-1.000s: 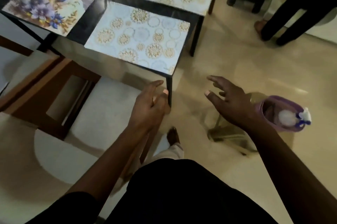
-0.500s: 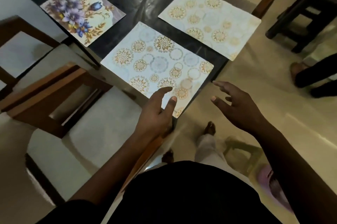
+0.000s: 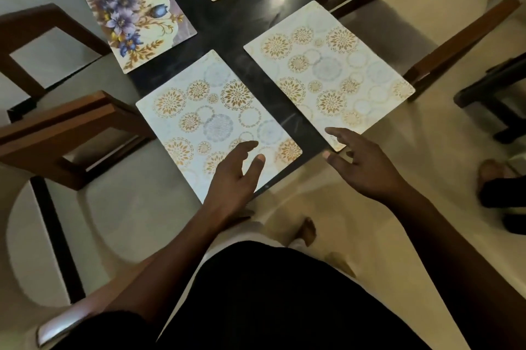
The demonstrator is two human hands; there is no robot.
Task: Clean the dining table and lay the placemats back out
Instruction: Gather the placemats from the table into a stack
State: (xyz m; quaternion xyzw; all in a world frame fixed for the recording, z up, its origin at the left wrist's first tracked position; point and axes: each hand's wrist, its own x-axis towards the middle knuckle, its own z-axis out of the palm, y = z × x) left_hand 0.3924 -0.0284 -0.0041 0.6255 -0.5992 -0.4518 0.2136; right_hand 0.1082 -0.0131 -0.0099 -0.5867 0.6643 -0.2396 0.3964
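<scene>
Here, the near placemat (image 3: 210,125), patterned with gold circles, is lying under the left hand (image 3: 233,179), its near corner reaching the edge of the dark desk (image 3: 227,28). The left hand is hovering open, fingers loosely spread and gripping nothing; whether it is touching the mat, I cannot tell. A matching second placemat (image 3: 327,70) is lying just ahead of the right hand (image 3: 367,170), which is also spreading its fingers wide and holding nothing, its forefinger reaching over that mat's near corner. Two floral placemats (image 3: 136,22) are sitting well beyond both hands. A wooden chair (image 3: 65,133) is standing out to the left of the left hand.

In my judgement, both gold mats are sitting close to the desk's edge, so a sideways push from either hand could be sliding one off onto the floor, the glossy top offering little grip. Lifting by one corner could also be bending it.
</scene>
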